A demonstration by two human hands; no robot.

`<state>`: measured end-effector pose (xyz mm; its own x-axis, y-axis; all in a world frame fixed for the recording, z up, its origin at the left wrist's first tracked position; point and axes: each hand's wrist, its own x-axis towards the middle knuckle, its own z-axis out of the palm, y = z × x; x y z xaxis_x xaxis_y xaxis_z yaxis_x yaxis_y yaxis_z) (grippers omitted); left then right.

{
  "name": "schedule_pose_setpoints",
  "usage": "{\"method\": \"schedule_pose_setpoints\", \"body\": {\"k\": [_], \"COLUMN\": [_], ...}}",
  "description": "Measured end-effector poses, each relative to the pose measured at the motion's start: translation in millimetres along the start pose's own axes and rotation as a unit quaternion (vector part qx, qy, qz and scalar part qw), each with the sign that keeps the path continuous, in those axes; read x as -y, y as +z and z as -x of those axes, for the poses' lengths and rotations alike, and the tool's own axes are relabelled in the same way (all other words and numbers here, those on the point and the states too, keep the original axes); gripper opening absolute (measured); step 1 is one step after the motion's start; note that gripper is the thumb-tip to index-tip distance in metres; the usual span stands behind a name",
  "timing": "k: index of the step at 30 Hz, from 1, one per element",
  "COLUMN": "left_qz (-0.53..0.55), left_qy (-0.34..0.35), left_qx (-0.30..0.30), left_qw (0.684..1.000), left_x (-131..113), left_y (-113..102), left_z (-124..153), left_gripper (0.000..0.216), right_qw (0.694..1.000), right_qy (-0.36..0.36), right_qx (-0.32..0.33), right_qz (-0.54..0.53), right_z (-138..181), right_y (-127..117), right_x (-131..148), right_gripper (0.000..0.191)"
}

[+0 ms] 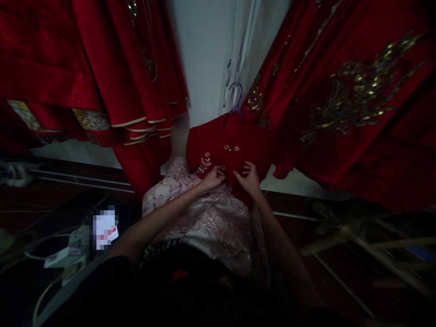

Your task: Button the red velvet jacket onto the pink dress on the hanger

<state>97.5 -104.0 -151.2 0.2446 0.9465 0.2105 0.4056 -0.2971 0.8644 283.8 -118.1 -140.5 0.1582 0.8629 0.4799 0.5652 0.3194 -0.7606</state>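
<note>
A red short jacket (209,131) hangs in front of me on a purple hanger (235,97), with beaded fasteners (231,148) at its neck and a beaded tassel ornament (205,163) on its left side. My left hand (214,178) is closed, its fingers pinching the jacket's front edge beside a small beaded fastener. Over the other side of the front, my right hand (250,179) is open, thumb and fingers apart, close to the cloth. Below the jacket spreads a pale pink brocade skirt (204,222). Dim light hides the exact fingertip contact.
Red garments (129,91) with gold trim hang at the left, and a red gown (340,159) with gold sequins at the right. Behind is a white door (204,54). A lit phone (105,229) lies low left; a wooden frame (368,245) stands low right.
</note>
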Motion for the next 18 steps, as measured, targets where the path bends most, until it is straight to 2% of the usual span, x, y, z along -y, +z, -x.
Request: {"method": "schedule_pose_setpoints", "body": {"k": [1,3,5,8,11,13,15,18], "left_qz": [0.004,-0.026,-0.106,-0.251,-0.318,-0.299,-0.254,-0.223], "left_qy": [-0.012,-0.024,-0.009,0.040,0.055,0.039,0.044,0.136], "left_qx": [-0.020,-0.045,-0.062,-0.071,-0.048,-0.023,-0.002,-0.028], "left_qw": [1.000,0.998,0.992,0.965,0.945,0.953,0.966,0.965], "left_x": [0,-1,-1,-2,-6,-12,-21,-42], "left_y": [4,5,-2,-18,-32,-38,-43,-47], "left_z": [0,-1,-1,-2,-7,-14,-24,-42], "left_gripper": [0.043,0.048,0.051,0.048,0.048,0.048,0.039,0.026], "right_qw": [1.000,0.996,0.990,0.984,0.984,0.978,0.968,0.960], "right_qy": [0.012,0.036,0.054,0.062,0.065,0.077,0.093,0.100], "right_qx": [0.012,0.071,0.113,0.122,0.142,0.185,0.233,0.262], "right_qz": [0.016,0.038,0.071,0.116,0.088,0.053,0.015,-0.017], "right_z": [3,9,13,10,-1,-8,-14,-18], "right_y": [5,13,16,7,-17,-40,-65,-99], "right_x": [-3,-6,-6,-2,-1,-2,-4,-5], "right_gripper": [0.074,0.066,0.049,0.029,0.022,0.021,0.021,0.017]}}
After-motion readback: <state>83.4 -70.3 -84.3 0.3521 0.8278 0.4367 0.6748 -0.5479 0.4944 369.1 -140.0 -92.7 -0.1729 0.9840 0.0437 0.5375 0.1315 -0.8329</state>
